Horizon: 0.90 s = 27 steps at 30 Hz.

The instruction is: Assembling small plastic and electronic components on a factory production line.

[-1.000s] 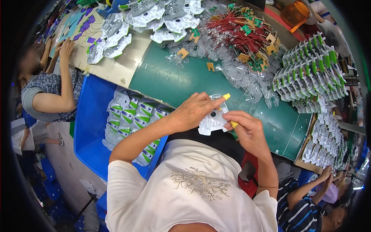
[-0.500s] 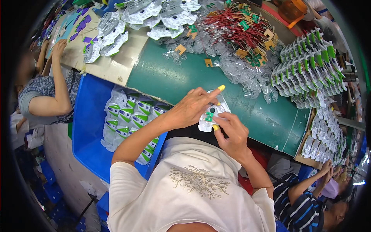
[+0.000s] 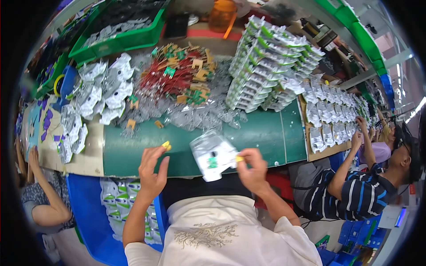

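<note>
Grip: right hand [image 3: 254, 170] pinches the corner of a clear pouch [image 3: 214, 156] between thumb and fingertips; left hand [image 3: 152, 174] holds nothing, fingers loosely spread, a yellow cot on one fingertip.
Bin: blue, at the person's left knee [image 3: 88, 208], filled with flat green-and-white packs.
Left hand: over the near edge of the green mat [image 3: 128, 155], just beside the pouch but apart from it.
Pouch: glossy, crinkled plastic, squarish, a small green part inside; lifted over the mat's near edge, in front of the chest.
Pile: loose clear pouches and red-and-green parts [image 3: 177, 75] at the mat's far side.
Stacks: fanned rows of packed pouches [image 3: 266, 62] to the right.
Change: both hands met on the pouch a moment ago; now the left has let go and drawn aside.
Room: bare mat between hands and pile; a co-worker's striped sleeve [image 3: 350, 190] near on the right.
</note>
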Each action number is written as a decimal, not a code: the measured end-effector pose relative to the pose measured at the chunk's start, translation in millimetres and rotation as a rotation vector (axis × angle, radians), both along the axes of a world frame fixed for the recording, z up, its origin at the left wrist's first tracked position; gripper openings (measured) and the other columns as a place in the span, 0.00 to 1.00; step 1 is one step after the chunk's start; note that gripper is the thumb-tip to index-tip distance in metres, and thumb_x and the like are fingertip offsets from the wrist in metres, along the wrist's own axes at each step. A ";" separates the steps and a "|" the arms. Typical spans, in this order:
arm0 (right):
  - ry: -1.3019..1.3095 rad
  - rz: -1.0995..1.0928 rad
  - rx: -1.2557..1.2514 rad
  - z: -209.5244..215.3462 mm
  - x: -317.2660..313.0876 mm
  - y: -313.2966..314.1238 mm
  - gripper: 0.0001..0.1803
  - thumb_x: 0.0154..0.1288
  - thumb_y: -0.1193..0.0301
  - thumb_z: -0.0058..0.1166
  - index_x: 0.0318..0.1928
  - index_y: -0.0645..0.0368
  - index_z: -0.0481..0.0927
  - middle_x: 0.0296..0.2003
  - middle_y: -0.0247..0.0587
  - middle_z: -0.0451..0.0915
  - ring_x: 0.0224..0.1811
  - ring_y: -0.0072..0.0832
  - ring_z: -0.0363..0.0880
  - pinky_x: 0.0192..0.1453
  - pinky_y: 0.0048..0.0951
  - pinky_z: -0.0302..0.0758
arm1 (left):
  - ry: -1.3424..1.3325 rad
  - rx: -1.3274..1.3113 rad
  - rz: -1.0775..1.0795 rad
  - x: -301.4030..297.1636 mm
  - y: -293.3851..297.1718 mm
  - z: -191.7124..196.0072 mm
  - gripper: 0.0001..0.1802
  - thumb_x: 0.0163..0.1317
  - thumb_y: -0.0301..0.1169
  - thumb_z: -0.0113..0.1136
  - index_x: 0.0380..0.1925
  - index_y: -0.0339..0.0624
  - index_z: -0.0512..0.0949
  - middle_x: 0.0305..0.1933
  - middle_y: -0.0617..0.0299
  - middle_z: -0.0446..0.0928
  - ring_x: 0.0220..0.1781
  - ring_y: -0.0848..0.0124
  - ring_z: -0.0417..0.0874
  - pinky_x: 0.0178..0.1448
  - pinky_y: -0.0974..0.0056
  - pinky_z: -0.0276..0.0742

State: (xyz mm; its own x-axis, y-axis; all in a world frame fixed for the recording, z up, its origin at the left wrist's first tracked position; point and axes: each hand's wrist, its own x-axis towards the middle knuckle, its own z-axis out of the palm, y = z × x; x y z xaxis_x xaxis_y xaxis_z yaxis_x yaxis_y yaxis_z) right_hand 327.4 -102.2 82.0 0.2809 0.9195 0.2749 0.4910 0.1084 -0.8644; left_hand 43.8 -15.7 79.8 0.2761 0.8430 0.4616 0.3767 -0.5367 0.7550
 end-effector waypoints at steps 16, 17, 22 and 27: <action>0.088 -0.438 0.249 65.4 216.4 149.0 0.09 0.68 0.74 0.57 0.47 0.61 0.77 0.21 0.29 0.76 0.17 0.14 0.70 0.18 0.18 0.65 | 0.073 -0.106 -0.133 19.2 -12.4 -9.2 0.13 0.56 0.18 0.66 0.43 0.35 0.82 0.43 0.51 0.83 0.43 0.54 0.83 0.47 0.56 0.79; 0.032 -0.484 0.253 64.1 217.1 146.1 0.08 0.69 0.73 0.58 0.47 0.60 0.78 0.21 0.29 0.76 0.17 0.14 0.70 0.19 0.18 0.65 | 0.057 -0.105 -0.144 17.7 -11.8 -11.8 0.13 0.56 0.18 0.66 0.43 0.35 0.83 0.42 0.51 0.83 0.42 0.54 0.83 0.46 0.57 0.79; -0.109 -0.370 0.343 69.1 144.5 109.2 0.10 0.69 0.76 0.59 0.50 0.61 0.79 0.32 0.31 0.80 0.30 0.14 0.75 0.34 0.17 0.74 | -0.015 -0.155 -0.119 14.9 -9.0 -21.8 0.09 0.58 0.20 0.66 0.40 0.35 0.84 0.38 0.54 0.84 0.38 0.58 0.83 0.42 0.58 0.79; -0.310 0.328 0.216 66.2 7.3 111.1 0.11 0.58 0.83 0.64 0.42 0.63 0.85 0.33 0.39 0.83 0.28 0.21 0.78 0.32 0.23 0.75 | -0.053 -0.176 -0.092 17.6 -5.7 -26.4 0.07 0.58 0.23 0.67 0.37 0.35 0.85 0.36 0.55 0.84 0.35 0.60 0.83 0.38 0.60 0.78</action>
State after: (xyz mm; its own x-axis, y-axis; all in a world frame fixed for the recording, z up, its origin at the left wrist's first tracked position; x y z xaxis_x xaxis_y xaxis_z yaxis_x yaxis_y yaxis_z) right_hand 334.7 9.0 148.3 -0.1387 0.8587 0.4933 0.6311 0.4606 -0.6242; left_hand 61.4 -21.4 53.4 0.3349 0.8844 0.3252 0.2892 -0.4249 0.8578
